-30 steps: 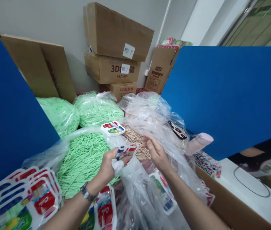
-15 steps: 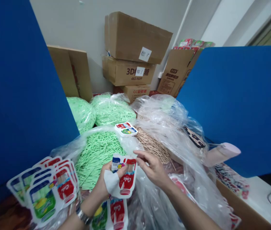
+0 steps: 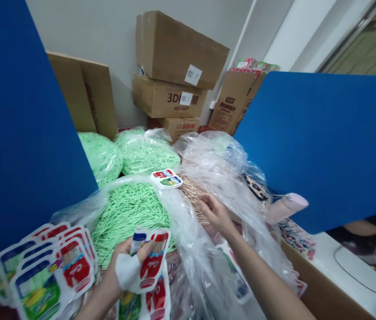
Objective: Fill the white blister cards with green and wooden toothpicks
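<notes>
My left hand is closed on a white-edged plastic pouch with a red Cola bottle print and light brown sticks showing through its window. A white wrap covers the base of its thumb. My right hand is over the pile of thin brown sticks, its fingers half curled and apart. Nothing shows in it. Left of the sticks lies a heap of thin green sticks in an opened clear bag. Another printed pouch lies below my left hand.
Several overlapping pouches lie at lower left. A small printed pack rests between the stick piles. Clear plastic spreads across the middle. Blue panels flank the space, with stacked cartons behind. A pale pink cylinder leans at right.
My right hand has left the pouch and moved forward to the brown sticks. My left hand, still holding the pouch, is lower and further left in view. The whole view has shifted slightly.
</notes>
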`<state>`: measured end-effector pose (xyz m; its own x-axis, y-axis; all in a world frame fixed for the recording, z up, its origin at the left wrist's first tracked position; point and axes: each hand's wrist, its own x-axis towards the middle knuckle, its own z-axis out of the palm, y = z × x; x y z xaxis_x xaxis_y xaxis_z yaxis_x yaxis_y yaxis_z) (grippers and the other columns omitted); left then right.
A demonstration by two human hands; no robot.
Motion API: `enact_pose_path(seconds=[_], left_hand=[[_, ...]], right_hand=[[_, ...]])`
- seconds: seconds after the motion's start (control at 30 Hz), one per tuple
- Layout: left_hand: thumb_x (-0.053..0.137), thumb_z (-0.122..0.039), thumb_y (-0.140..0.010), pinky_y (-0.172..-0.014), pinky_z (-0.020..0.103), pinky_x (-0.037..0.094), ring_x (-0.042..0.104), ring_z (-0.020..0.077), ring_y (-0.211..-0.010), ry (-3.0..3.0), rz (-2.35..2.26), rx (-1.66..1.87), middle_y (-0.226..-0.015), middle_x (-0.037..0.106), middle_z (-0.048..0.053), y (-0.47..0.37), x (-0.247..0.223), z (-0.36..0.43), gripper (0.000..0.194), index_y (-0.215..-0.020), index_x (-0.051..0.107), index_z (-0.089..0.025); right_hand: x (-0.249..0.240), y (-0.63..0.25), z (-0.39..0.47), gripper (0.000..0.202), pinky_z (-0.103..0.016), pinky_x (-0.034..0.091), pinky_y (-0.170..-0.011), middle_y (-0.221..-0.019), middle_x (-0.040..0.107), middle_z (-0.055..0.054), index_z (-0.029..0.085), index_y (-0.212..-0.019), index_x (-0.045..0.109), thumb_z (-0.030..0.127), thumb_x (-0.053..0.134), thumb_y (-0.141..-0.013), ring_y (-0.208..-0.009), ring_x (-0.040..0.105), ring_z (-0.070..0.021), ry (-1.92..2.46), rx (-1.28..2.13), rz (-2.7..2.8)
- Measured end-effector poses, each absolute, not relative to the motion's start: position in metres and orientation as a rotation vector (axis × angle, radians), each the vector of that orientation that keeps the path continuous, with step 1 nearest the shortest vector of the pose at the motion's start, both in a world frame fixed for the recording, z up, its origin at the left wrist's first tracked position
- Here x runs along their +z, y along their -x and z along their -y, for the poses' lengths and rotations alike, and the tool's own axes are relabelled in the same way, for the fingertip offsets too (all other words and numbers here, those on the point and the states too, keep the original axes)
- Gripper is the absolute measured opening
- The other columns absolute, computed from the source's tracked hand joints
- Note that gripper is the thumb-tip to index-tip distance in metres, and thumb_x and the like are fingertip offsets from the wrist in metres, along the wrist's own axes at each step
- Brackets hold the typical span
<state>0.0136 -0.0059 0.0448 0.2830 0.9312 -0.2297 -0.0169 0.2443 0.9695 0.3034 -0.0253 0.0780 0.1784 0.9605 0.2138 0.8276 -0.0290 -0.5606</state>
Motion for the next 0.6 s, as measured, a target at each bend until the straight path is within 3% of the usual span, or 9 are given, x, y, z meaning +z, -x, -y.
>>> enact_pose_path(seconds=[0.1, 0.2, 0.27, 0.4, 0.6], left_hand=[[0.074, -0.050, -0.065, -0.049, 0.024, 0.046, 0.059, 0.0173, -0.055, -1.201, -1.142, 0.810, -0.061, 0.068, 0.001, -0.007, 0.036, 0.007, 0.036, -0.069, 0.067, -0.015], [0.075, -0.044, -0.064, -0.047, 0.023, 0.046, 0.057, 0.0164, -0.051, -1.249, -1.152, 0.790, -0.056, 0.066, 0.001, -0.010, 0.038, 0.010, 0.030, -0.064, 0.066, -0.015], [0.076, -0.041, -0.061, -0.046, 0.023, 0.045, 0.056, 0.0158, -0.049, -1.238, -1.142, 0.801, -0.054, 0.065, 0.000, -0.015, 0.041, 0.012, 0.028, -0.061, 0.065, -0.016], [0.080, -0.041, -0.056, -0.047, 0.024, 0.047, 0.059, 0.0171, -0.050, -1.136, -1.152, 0.823, -0.056, 0.068, 0.001, -0.022, 0.047, 0.015, 0.030, -0.062, 0.066, -0.015], [0.082, -0.046, -0.056, -0.052, 0.027, 0.051, 0.062, 0.0174, -0.051, -0.888, -1.028, 0.825, -0.061, 0.070, 0.001, -0.020, 0.063, 0.020, 0.039, -0.073, 0.064, -0.015]], right_hand=[[0.055, -0.357, 0.026, 0.023, -0.029, 0.044, -0.071, -0.082, 0.067, -0.006, 0.015, -0.091, 0.061, 0.025, 0.040, -0.089, -0.075, 0.061, -0.0187, 2.187, 0.232, 1.679], [0.033, -0.375, 0.031, 0.012, -0.027, 0.043, -0.072, -0.080, 0.068, -0.006, 0.017, -0.081, 0.060, 0.021, 0.049, -0.084, -0.076, 0.062, -0.0189, 2.380, 0.241, 1.746], [0.020, -0.370, 0.031, 0.009, -0.026, 0.042, -0.075, -0.089, 0.069, -0.009, 0.017, -0.086, 0.059, 0.018, 0.051, -0.084, -0.085, 0.063, -0.0197, 2.484, 0.226, 1.784], [0.004, -0.354, 0.025, 0.022, -0.029, 0.043, -0.081, -0.104, 0.067, -0.014, 0.017, -0.101, 0.056, 0.008, 0.041, -0.088, -0.097, 0.063, -0.0207, 2.640, 0.178, 1.835], [0.017, -0.356, 0.026, 0.031, -0.034, 0.047, -0.075, -0.099, 0.068, -0.017, 0.016, -0.111, 0.053, 0.003, 0.041, -0.086, -0.090, 0.067, -0.0243, 2.688, 0.204, 1.943]])
